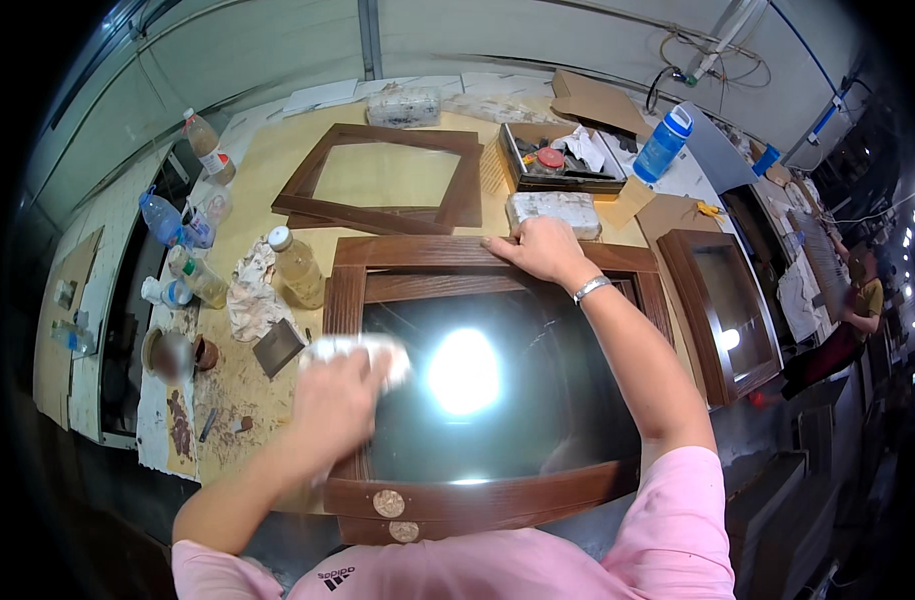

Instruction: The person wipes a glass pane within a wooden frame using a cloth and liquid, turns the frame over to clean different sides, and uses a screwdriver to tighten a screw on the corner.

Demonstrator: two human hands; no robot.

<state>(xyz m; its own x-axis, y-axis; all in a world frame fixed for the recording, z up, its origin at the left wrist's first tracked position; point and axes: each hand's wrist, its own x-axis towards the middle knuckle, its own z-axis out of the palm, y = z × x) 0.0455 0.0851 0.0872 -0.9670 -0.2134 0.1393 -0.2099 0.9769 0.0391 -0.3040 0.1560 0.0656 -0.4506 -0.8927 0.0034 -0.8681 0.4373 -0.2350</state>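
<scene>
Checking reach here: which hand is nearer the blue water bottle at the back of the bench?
Right. The right hand rests on the frame's top rail, below-left of the blue water bottle; the left hand is far lower left.

head-worn fisheye, looking down, close workbench [258, 160]

bottle [300, 266] crowds frame [408, 252] left, glass [538, 400] open

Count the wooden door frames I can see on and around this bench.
3: glazed frame under both hands, an empty frame behind it, and another glazed frame at right. Others may be hidden.
</scene>
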